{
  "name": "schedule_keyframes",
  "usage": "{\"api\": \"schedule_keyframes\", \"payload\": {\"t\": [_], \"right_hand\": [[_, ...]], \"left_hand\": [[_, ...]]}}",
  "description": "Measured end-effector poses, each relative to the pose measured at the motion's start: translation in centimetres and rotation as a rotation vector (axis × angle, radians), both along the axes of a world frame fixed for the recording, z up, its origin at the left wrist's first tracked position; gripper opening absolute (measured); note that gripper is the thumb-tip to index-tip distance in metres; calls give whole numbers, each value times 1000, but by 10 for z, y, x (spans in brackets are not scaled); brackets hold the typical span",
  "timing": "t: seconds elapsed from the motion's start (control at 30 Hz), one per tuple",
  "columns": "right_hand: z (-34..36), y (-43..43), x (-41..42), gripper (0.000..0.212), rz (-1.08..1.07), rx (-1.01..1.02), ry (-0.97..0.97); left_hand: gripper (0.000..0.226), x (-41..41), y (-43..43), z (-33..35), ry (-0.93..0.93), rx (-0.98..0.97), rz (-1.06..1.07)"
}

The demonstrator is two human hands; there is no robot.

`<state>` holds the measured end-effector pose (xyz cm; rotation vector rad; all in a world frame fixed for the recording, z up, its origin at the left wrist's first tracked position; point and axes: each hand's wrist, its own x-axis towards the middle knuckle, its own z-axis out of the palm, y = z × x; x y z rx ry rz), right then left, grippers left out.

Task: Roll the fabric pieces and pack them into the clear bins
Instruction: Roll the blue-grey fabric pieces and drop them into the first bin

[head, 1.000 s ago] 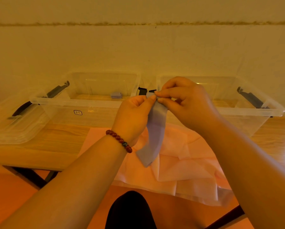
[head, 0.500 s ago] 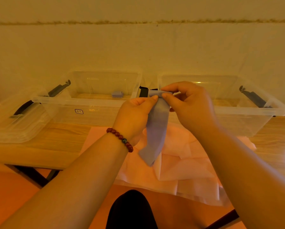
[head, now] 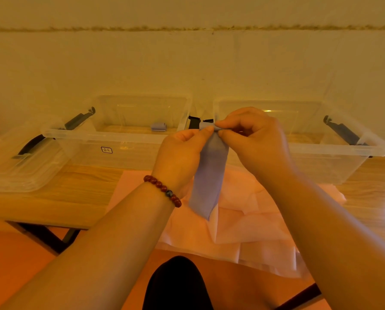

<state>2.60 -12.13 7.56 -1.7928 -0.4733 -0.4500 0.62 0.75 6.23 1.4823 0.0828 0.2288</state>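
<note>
Both hands are on the top end of the grey-blue fabric strip (head: 209, 175). The left hand (head: 180, 157) pinches it thumb to forefinger. The right hand (head: 254, 139) pinches from the other side, fingers curled over what looks like the first turn of a roll. The strip is held in the air in front of the gap between the two bins, and its tail hangs free over the pink stuff.

Handling, my read: thin, limp and very light, with no stiffness at all. The roll will likely spring open once the pinch lets go, so hold it at the rolled core, one hand per end. Let the hanging tail keep itself straight (gravity does the tensioning).

Room and edges, big to small:
- Wooden table (head: 59, 191): front edge is close to the person.
- Left clear bin (head: 111, 136) and right clear bin (head: 334, 151): side by side against the wall, tops open. The near rims stand proud, so a roll has to go up and over.
- Bin lid (head: 14, 171): lies at far left, out of the way.
- Pink fabric sheets (head: 243, 220): loose pile under the hands, overhanging the front edge. They could slide off if dragged.
- Black latches (head: 194, 123): between the bins, right behind the fingers, a likely snag point.
- One finished grey roll (head: 158, 126): in the left bin toward its far right corner, with room beside it.
</note>
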Motion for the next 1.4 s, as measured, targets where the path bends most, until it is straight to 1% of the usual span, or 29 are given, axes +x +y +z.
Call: {"api": "schedule_keyframes", "payload": {"t": [0.1,0.2,0.27,0.37,0.43,0.57,0.67,0.8,0.9,1.0,1.1,1.17,1.27,1.33,1.4], "right_hand": [[1,-2,0,25,9,57,61],[1,-3,1,19,42,173,201],[2,-4,2,10,53,147,243],[4,-5,1,5,36,75,214],[4,-5,0,11,25,52,185],[1,-4,-2,22,-13,9,93],[1,-5,-2,24,-24,29,91],[0,-5,0,31,-9,32,75],[0,-5,0,33,44,87,75],[0,-4,-1,32,87,121,82],[-1,-4,-1,32,83,112,91],[0,-5,-1,27,76,139,132],[0,-7,2,14,91,177,248],[0,-7,2,10,95,163,282],[1,-7,2,10,84,145,263]], "left_hand": [[23,1,-1,0,-24,19,5],[20,1,-1,-2,-43,27,7],[19,2,-1,-3,-43,33,-5],[15,4,1,-5,6,-39,-52],[15,5,2,-6,50,-92,-78],[12,4,1,-8,88,-55,-89],[13,3,2,-9,103,-63,-106],[17,2,3,-7,84,-18,-96],[16,1,2,-3,62,-67,-91],[18,1,1,-1,24,-97,-81],[20,0,0,-2,-8,-60,-80],[22,0,1,-2,-19,1,-80],[22,0,3,-3,-36,63,-75],[22,1,2,-3,-31,67,-86],[19,1,1,-3,-12,36,-97]]}}
